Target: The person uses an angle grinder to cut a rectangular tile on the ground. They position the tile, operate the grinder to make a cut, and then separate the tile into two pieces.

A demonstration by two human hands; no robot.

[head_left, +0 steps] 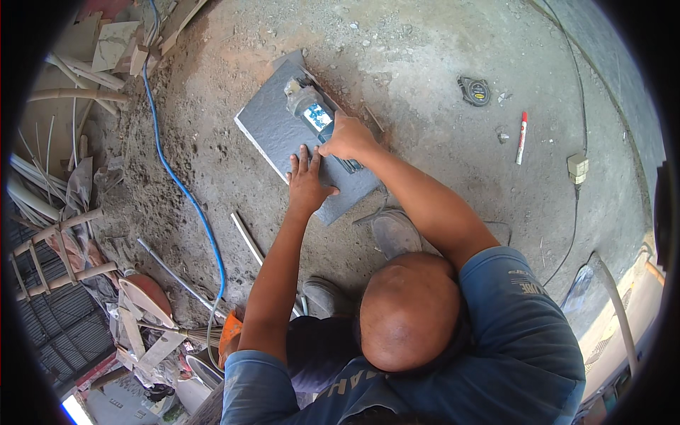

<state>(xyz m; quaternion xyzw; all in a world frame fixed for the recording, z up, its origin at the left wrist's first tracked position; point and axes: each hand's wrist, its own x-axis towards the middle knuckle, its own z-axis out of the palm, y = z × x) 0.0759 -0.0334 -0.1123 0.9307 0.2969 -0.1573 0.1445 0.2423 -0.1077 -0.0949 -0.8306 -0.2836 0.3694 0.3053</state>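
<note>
A dark grey tile [265,117] lies slanted on the rough concrete floor in front of me. My right hand [348,137] is closed round the body of a power tool that looks like an angle grinder [310,106]. Its grey metal head points to the far left, over the tile, and a pale label shows on its casing. Whether the disc touches the tile I cannot tell. Flat on the tile, nearer to me, rests my left hand [309,185] with fingers spread, close to the tool's near end.
Right of the tile lie a black tape measure [474,91], a red-and-white marker [522,138] and a cord with a pale connector [577,168]. A blue hose [163,145] and a white strip [248,237] run along the left. Bamboo poles [71,227] and scraps crowd the far left edge.
</note>
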